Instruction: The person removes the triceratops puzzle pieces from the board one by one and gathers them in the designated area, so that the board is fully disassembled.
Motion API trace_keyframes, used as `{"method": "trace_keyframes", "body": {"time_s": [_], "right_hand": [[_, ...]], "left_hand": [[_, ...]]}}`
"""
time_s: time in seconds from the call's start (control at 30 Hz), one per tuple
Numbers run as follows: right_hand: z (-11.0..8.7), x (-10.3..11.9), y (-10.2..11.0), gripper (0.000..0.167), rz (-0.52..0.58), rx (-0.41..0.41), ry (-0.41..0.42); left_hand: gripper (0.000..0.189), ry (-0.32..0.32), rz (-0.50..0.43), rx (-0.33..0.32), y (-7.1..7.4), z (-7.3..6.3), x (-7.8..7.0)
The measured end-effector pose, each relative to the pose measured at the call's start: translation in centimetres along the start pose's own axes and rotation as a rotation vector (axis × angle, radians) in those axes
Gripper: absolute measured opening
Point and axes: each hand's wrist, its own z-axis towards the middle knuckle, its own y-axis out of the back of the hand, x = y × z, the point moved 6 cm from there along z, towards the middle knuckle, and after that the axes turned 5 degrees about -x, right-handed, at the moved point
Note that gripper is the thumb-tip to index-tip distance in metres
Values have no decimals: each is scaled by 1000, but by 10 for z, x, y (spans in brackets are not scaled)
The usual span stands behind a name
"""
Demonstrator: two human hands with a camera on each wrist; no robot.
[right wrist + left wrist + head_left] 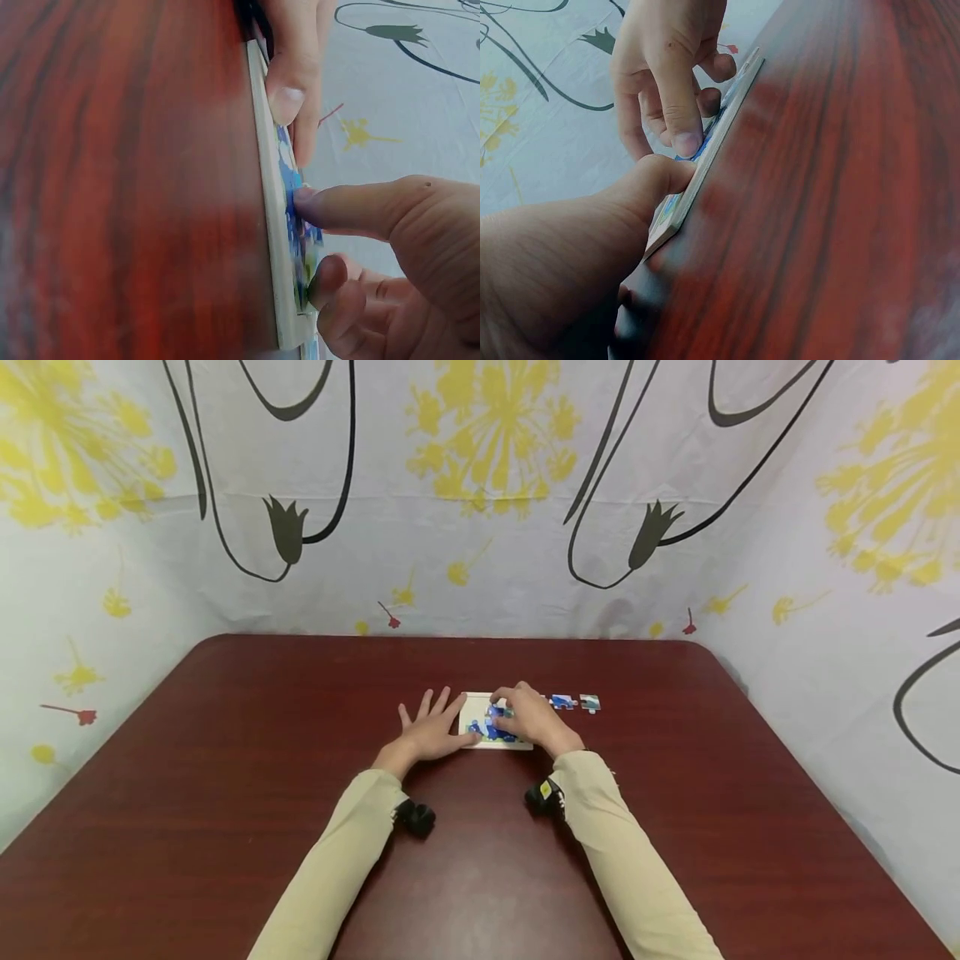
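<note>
A small pale jigsaw tray (pixel 471 702), partly filled with blue and green puzzle pieces, lies on the table. My left hand (pixel 429 735) is at its left side with fingers spread and straight. In the right wrist view the left thumb (pixel 286 103) presses on the tray's rim. Above the filled part, my right hand (pixel 534 720) bends over the tray, its thumb and curled fingers pinching a blue puzzle piece (pixel 496 712) close over the others. The right thumb (pixel 684 142) shows at the blue pieces in the left wrist view. Right palm and fingers hide the tray's right part.
Loose puzzle pieces lie in a row right of the tray, among them a blue one (pixel 562 702) and a greenish one (pixel 590 703). The dark red wooden table (pixel 225 818) runs back to a flower-patterned cloth wall (pixel 450 593). Small black cameras (pixel 417 819) sit at both wrists.
</note>
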Motion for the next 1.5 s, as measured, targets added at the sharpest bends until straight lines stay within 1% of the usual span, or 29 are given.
{"method": "trace_keyframes", "body": {"time_s": [0.2, 0.4, 0.6, 0.87, 1.03, 1.23, 1.5], "right_hand": [[-1, -2, -4, 33, -27, -15, 29], [-1, -1, -2, 34, -38, -13, 53], [-2, 2, 0, 34, -19, -8, 42], [-1, 11, 6, 36, -54, -6, 73], [0, 11, 9, 36, -74, -17, 77], [0, 8, 8, 34, -122, -10, 66], [0, 4, 11, 36, -153, -35, 45]], "left_hand": [[83, 8, -7, 8, -4, -1, 1], [82, 12, -12, -1, -1, -2, -2], [82, 12, -2, 0, -1, -1, -2], [82, 16, -7, 7, 0, -1, -2], [82, 19, -1, 7, 0, -1, -2], [82, 11, -4, 6, -1, -1, -2], [82, 8, -4, 0, 0, 0, -2]]}}
